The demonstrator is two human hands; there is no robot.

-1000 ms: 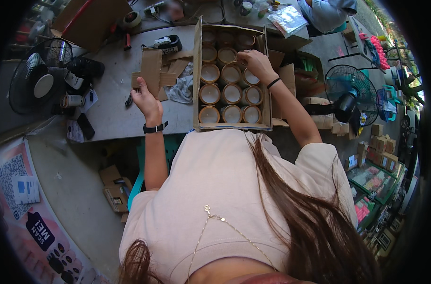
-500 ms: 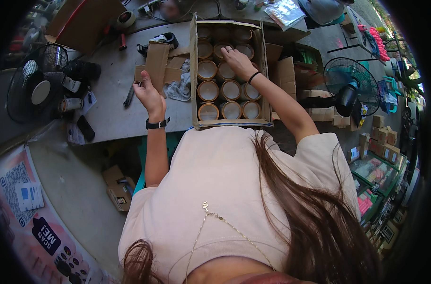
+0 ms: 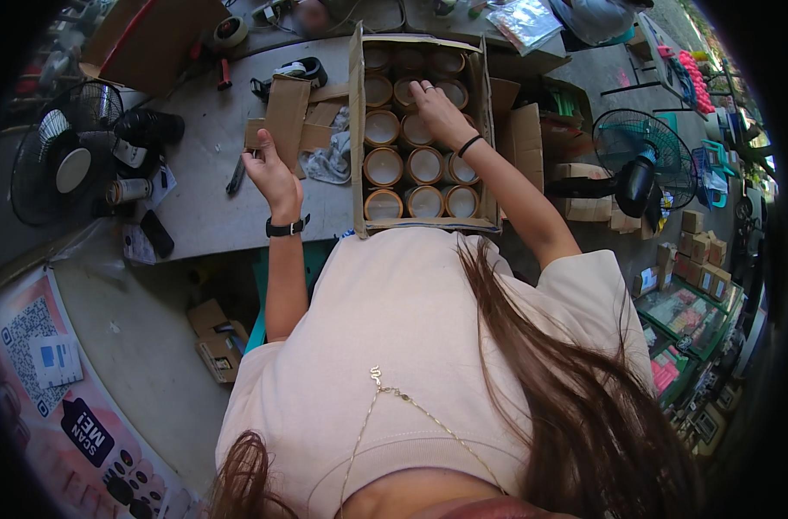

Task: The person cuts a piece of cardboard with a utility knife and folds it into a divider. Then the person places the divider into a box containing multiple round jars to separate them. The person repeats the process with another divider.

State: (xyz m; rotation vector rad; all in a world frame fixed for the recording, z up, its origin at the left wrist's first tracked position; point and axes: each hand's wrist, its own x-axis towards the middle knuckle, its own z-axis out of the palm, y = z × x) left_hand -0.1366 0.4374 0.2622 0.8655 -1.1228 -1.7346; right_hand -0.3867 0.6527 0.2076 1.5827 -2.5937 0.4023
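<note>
Preferably, the right hand should touch lightly, leaving jars upright in the box; whether its fingers grip, I cannot tell. Left of it, the left hand clamps cardboard.

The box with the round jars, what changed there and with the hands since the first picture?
The right hand moved left over the box, from between the middle and right columns of jars to the middle one. The left hand and cardboard pieces shifted slightly away from the person, showing more of the dark tool. The box and jars in view look unmoved.
</note>
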